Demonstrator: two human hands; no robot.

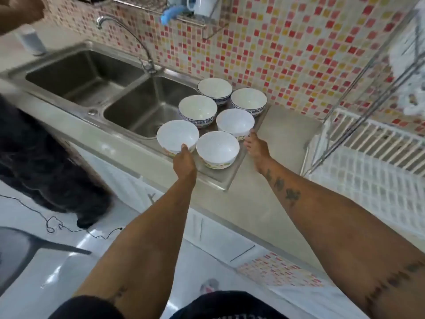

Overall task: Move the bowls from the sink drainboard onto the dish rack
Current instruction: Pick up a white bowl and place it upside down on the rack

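Bowls, six of them, stand upright on the drainboard [232, 178] just right of the sink [147, 111]. Left hand [184, 163] grips the rim of the front-left bowl [177, 137]. Right hand [256, 147] touches the middle-right bowl [235, 122]; its grip I cannot tell. Dish rack [368, 178] sits further right of the sink.

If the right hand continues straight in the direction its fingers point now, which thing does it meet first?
Most likely the plain white bowl in the middle row on the drainboard. The right hand already has its fingertips at that bowl's near right side; whether they touch it is hard to judge.
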